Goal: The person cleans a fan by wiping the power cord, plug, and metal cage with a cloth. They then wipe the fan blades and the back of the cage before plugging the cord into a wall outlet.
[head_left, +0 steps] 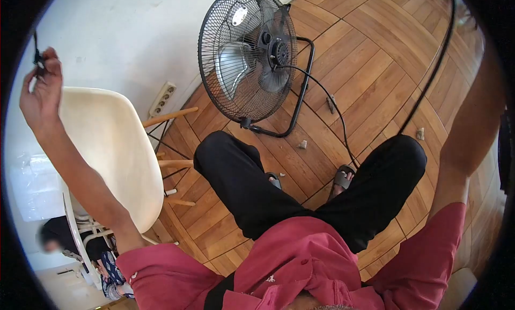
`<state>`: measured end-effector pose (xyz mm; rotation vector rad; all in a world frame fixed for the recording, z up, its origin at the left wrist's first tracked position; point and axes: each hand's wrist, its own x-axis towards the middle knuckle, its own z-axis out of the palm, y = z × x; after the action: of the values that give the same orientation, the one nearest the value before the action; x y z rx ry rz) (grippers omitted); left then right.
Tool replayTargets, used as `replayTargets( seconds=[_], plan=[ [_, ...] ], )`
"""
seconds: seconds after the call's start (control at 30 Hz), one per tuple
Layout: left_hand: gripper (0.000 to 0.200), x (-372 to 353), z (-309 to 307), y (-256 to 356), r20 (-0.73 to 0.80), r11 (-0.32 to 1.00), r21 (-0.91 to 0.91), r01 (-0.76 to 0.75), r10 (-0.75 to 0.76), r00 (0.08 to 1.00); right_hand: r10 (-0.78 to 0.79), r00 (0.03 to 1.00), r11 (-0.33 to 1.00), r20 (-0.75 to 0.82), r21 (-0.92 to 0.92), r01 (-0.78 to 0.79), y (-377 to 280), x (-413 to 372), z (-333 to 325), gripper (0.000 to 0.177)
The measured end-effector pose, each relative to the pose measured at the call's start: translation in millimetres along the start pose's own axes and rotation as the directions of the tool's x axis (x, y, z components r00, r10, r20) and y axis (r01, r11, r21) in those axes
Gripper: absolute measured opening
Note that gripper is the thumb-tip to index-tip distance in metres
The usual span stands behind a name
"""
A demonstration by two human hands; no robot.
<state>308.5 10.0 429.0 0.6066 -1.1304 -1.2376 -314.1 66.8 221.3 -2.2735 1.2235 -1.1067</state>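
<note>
My left hand (pixel 44 92) is raised at the far left, above a cream chair (pixel 110 143). Its fingers are pinched on a small black cord end (pixel 38 57), and a thin black strand rises from it. I cannot make out whether that end is a plug. My right arm (pixel 469 117) stretches up along the right edge, and its hand lies outside the picture. A black floor fan (pixel 252 55) with a wire guard stands on the floor ahead of my knees. From its motor a black power cord (pixel 328 95) runs down towards my sandalled foot.
A white socket strip (pixel 162 99) leans by the wall near the chair legs. Another stretch of black cable (pixel 429 82) rises from my knee to the top right. Small debris (pixel 303 144) lies on the wood floor (pixel 370 84). Another person (pixel 56 237) is at lower left.
</note>
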Motion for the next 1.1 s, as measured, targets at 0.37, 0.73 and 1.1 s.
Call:
replayTargets(
  seconds=[0.37,0.73,1.1],
  plan=[
    [0.049,-176.9,107.8,-186.3,0.103,0.303,0.926,0.224,-0.776,0.623,-0.34,0.928,0.938,0.153,0.13,0.322,-54.1,10.1,31.8,0.039],
    [0.021,-228.3,183.9,-74.3,0.239,0.99,0.116,0.078,-0.104,0.965,-0.626,0.632,0.763,0.457,0.528,0.374,-119.7,33.8,104.2,0.047],
    [0.023,-299.9,63.9,50.1,-0.185,0.904,0.399,-0.156,0.245,0.952,-0.074,0.706,0.904,0.704,0.347,-0.251,36.7,-27.8,36.3,0.056]
  ],
)
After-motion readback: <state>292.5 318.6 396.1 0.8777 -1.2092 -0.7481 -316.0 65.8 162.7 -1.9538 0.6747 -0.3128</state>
